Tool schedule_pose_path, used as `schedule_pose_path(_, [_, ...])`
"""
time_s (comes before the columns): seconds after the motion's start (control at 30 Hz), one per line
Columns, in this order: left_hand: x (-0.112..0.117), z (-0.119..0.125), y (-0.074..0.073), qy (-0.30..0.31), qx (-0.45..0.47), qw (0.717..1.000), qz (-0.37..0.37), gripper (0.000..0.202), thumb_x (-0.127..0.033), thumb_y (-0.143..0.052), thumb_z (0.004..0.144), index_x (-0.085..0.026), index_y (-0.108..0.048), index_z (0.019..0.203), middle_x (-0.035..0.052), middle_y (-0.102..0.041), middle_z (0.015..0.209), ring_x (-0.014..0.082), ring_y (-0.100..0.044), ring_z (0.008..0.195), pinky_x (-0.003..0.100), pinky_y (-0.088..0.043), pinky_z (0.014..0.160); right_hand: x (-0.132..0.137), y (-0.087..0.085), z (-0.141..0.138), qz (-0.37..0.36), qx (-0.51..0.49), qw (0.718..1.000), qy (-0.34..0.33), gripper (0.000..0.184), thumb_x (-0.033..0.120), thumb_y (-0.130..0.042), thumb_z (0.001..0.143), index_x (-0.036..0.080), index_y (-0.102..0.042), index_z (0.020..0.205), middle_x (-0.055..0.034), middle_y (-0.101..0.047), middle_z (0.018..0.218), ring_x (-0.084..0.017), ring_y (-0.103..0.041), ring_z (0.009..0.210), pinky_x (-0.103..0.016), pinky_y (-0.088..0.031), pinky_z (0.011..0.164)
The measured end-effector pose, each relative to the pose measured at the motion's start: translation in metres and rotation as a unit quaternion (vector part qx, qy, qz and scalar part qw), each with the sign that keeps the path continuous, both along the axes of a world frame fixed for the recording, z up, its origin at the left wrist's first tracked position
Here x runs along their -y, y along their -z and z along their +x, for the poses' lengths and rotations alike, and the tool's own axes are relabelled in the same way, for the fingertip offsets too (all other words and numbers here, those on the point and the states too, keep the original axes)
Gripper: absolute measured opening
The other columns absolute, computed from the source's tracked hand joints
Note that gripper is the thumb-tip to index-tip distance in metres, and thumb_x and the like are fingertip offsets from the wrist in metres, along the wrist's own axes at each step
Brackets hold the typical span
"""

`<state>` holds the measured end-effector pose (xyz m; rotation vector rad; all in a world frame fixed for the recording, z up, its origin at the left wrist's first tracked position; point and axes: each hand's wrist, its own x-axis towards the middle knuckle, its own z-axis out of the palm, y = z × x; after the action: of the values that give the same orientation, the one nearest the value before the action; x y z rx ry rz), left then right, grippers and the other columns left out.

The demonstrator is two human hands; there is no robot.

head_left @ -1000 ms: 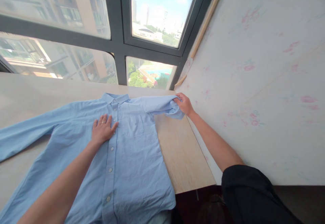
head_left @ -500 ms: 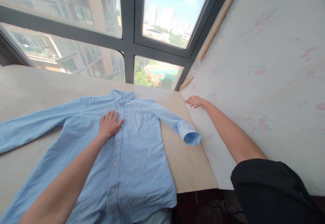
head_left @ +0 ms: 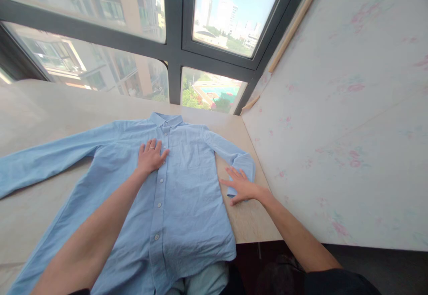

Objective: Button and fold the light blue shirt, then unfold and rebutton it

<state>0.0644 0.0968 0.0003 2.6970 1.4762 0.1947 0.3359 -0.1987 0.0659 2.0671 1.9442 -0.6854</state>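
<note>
A light blue button-up shirt [head_left: 190, 197] lies front side up on a pale stone ledge, its collar toward the window. My left hand [head_left: 151, 155] rests flat on its chest beside the button strip, fingers stretched and a ring on one of them. My right hand [head_left: 241, 185] is spread over the cuff end of the right-side sleeve [head_left: 229, 150], which bends down beside the shirt body. The cuff is partly hidden under that hand. Stretched out to the left is the other sleeve [head_left: 60, 159].
The ledge [head_left: 257, 223] ends at a front edge, with a dark area below. A flower-patterned wall [head_left: 334, 152] closes off the right side. Beyond the ledge stands a dark-framed window [head_left: 174, 54]. Below the shirt hem, light fabric [head_left: 207, 281] shows.
My right hand has come from the wall, down and left, onto the sleeve. The sleeve's cuff end now bends down toward the shirt body. My left hand stays on the chest.
</note>
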Motion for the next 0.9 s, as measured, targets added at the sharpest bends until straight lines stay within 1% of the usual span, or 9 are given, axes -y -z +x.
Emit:
schedule_pose_path(0.1, [0.001, 0.0, -0.001, 0.001, 0.0, 1.0, -0.003, 0.075, -0.057, -0.019, 0.096, -0.009, -0.036, 0.151, 0.0187, -0.03, 0.159, 0.0316, -0.023, 0.149, 0.051, -0.016, 0.118, 0.018, -0.006, 0.001, 0.005, -0.005, 1.0, 0.02, 0.086, 0.022, -0.086, 0.061, 0.026, -0.054, 0.141, -0.0155, -0.013, 0.165, -0.039, -0.006, 0.151, -0.061, -0.013, 0.118])
schedule_pose_path(0.23, [0.001, 0.0, -0.001, -0.002, 0.004, 1.0, -0.008, 0.075, -0.057, -0.018, 0.095, -0.01, -0.035, 0.151, 0.0183, -0.029, 0.159, 0.0314, -0.022, 0.149, 0.052, -0.016, 0.118, 0.039, -0.022, 0.022, 0.203, -0.15, 0.953, 0.167, 0.032, 0.008, -0.057, 0.075, 0.022, -0.076, 0.097, -0.0118, -0.058, 0.14, -0.027, -0.052, 0.133, -0.045, -0.036, 0.113])
schedule_pose_path(0.3, [0.0, 0.001, 0.0, -0.003, 0.008, 1.0, -0.008, 0.076, -0.058, -0.018, 0.095, -0.01, -0.035, 0.151, 0.0181, -0.029, 0.159, 0.0313, -0.022, 0.149, 0.051, -0.015, 0.119, 0.049, -0.032, 0.033, 0.386, -0.24, 0.842, 0.289, 0.028, 0.012, -0.052, 0.075, 0.022, -0.075, 0.087, -0.0087, -0.072, 0.117, -0.024, -0.064, 0.115, -0.047, -0.041, 0.109])
schedule_pose_path(0.37, [0.0, 0.001, 0.001, -0.003, 0.011, 1.0, -0.007, 0.076, -0.058, -0.018, 0.095, -0.01, -0.036, 0.151, 0.0178, -0.03, 0.159, 0.0312, -0.022, 0.149, 0.051, -0.015, 0.119, 0.059, -0.041, 0.041, 0.557, -0.318, 0.658, 0.395, 0.021, 0.017, -0.057, 0.072, 0.021, -0.071, 0.088, -0.0065, -0.075, 0.103, -0.024, -0.068, 0.105, -0.049, -0.047, 0.102])
schedule_pose_path(0.43, [0.0, 0.001, 0.002, -0.004, 0.013, 1.0, -0.007, 0.076, -0.059, -0.018, 0.095, -0.01, -0.036, 0.151, 0.0177, -0.03, 0.159, 0.0312, -0.022, 0.149, 0.051, -0.015, 0.119, 0.071, -0.044, 0.048, 0.641, -0.368, 0.493, 0.458, 0.021, 0.02, -0.062, 0.068, 0.02, -0.068, 0.088, -0.0048, -0.075, 0.096, -0.023, -0.07, 0.097, -0.047, -0.053, 0.094])
schedule_pose_path(0.5, [-0.001, 0.001, 0.002, -0.005, 0.016, 1.0, -0.007, 0.076, -0.059, -0.019, 0.095, -0.01, -0.036, 0.151, 0.0177, -0.03, 0.159, 0.0314, -0.023, 0.149, 0.051, -0.015, 0.119, 0.085, -0.039, 0.05, 0.647, -0.388, 0.422, 0.503, 0.025, 0.019, -0.063, 0.064, 0.02, -0.066, 0.089, -0.0032, -0.074, 0.09, -0.022, -0.071, 0.091, -0.043, -0.056, 0.088])
schedule_pose_path(0.67, [-0.002, 0.001, 0.004, -0.003, 0.014, 1.0, -0.009, 0.077, -0.06, -0.018, 0.094, -0.01, -0.037, 0.151, 0.0175, -0.029, 0.16, 0.0315, -0.022, 0.149, 0.051, -0.015, 0.119, 0.122, 0.009, 0.035, 0.548, -0.36, 0.431, 0.62, 0.033, 0.02, -0.058, 0.064, 0.019, -0.066, 0.097, -0.0044, -0.074, 0.088, -0.024, -0.072, 0.085, -0.043, -0.058, 0.079])
schedule_pose_path(0.8, [-0.003, 0.001, 0.004, -0.003, 0.013, 1.0, -0.012, 0.077, -0.06, -0.018, 0.094, -0.01, -0.036, 0.151, 0.0177, -0.029, 0.16, 0.0313, -0.021, 0.15, 0.052, -0.015, 0.119, 0.154, 0.037, 0.008, 0.555, -0.195, 0.598, 0.545, 0.024, 0.02, -0.051, 0.073, 0.018, -0.071, 0.088, -0.0104, -0.074, 0.109, -0.027, -0.068, 0.106, -0.046, -0.053, 0.094])
schedule_pose_path(0.9, [-0.003, 0.001, 0.004, -0.003, 0.012, 1.0, -0.015, 0.078, -0.06, -0.018, 0.094, -0.01, -0.035, 0.151, 0.0176, -0.028, 0.16, 0.0312, -0.021, 0.15, 0.052, -0.015, 0.119, 0.174, 0.026, -0.005, 0.591, -0.088, 0.734, 0.324, 0.026, 0.014, -0.048, 0.081, 0.021, -0.072, 0.081, -0.0082, -0.072, 0.119, -0.027, -0.063, 0.117, -0.049, -0.049, 0.102])
